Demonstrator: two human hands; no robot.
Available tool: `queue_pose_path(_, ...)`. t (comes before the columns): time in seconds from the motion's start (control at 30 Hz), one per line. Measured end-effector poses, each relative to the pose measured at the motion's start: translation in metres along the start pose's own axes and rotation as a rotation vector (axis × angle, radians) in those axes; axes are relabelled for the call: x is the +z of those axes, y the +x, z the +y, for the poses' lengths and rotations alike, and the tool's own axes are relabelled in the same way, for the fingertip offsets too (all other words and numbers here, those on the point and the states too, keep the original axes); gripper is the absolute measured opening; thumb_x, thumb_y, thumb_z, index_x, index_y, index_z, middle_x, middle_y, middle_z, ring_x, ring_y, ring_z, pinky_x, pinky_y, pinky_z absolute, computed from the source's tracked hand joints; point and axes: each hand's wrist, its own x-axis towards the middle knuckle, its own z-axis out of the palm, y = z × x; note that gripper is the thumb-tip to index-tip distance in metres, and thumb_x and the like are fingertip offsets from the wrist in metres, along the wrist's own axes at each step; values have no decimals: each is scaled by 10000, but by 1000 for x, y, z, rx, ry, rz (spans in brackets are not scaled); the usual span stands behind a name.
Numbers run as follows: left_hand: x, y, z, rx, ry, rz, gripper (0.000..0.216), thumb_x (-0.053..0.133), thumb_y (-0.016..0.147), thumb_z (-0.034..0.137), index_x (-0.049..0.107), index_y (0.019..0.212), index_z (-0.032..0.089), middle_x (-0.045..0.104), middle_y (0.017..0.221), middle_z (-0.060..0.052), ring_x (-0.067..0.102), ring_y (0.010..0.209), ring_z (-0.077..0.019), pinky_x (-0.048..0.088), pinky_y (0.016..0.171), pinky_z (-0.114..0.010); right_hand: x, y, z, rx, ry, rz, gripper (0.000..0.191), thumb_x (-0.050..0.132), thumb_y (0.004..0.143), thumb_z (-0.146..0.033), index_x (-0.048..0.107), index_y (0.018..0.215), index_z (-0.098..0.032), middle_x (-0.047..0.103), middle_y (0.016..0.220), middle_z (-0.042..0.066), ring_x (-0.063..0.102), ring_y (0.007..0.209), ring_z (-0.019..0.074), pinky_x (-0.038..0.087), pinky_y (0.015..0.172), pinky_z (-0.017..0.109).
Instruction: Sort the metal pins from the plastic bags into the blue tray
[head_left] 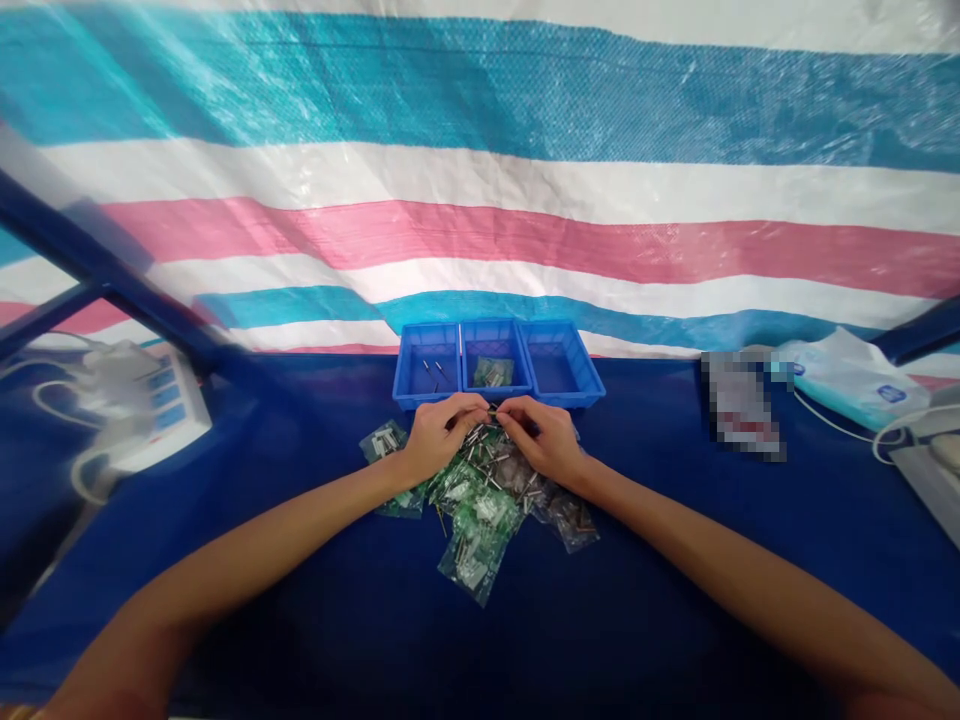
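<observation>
Left hand (436, 440), right hand (547, 442) outstretched — fingertips pinched; nearly touching.

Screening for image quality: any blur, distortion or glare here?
Head view: the wide-angle lens bows the glossy striped tarp; the left edge is smeared around the power strip; a pixelated patch masks something right of the blue trays; left hand, right hand and parts bags look fairly sharp.

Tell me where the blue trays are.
Head view: the three blue trays sit side by side centrally, at the foot of the striped tarp, just beyond the left hand, the right hand and the pile of small bags.
</observation>
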Motion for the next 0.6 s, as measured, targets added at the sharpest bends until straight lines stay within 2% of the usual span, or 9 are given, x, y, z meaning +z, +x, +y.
queue_pose_path(0.6,-1,2,4,13,17,15,108,518,871,204,610,871,148,698,696,-13,648,569,-97,484,529,-166,-2,-2,0,6,13,-7,92,470,861,-220,511,788,-182,481,505,-53,447,420,75,350,435,183)
